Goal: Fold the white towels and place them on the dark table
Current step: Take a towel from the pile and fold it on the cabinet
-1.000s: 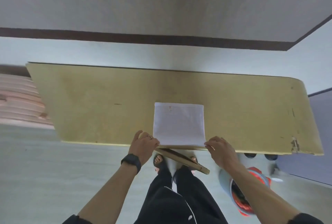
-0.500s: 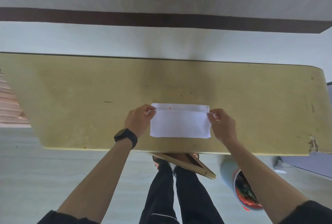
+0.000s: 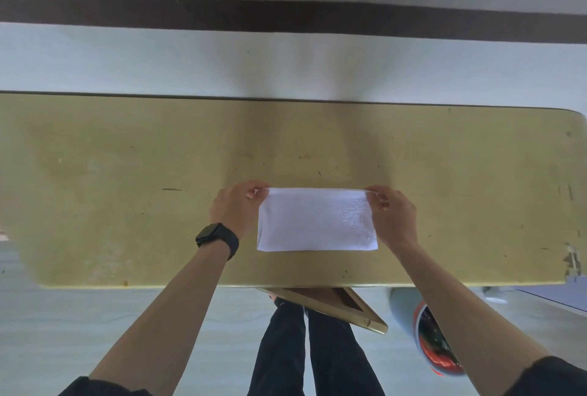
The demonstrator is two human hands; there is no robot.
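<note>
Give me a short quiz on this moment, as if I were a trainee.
1. True or false: the towel hangs over the table's near edge.
2. Which wrist wears the watch? A left, B right, C neither.
3. Fill in: the left hand and the right hand each pinch a ___ corner of the towel.

Key: 1 false, it lies wholly on the table. 2 A. 3 far.
</note>
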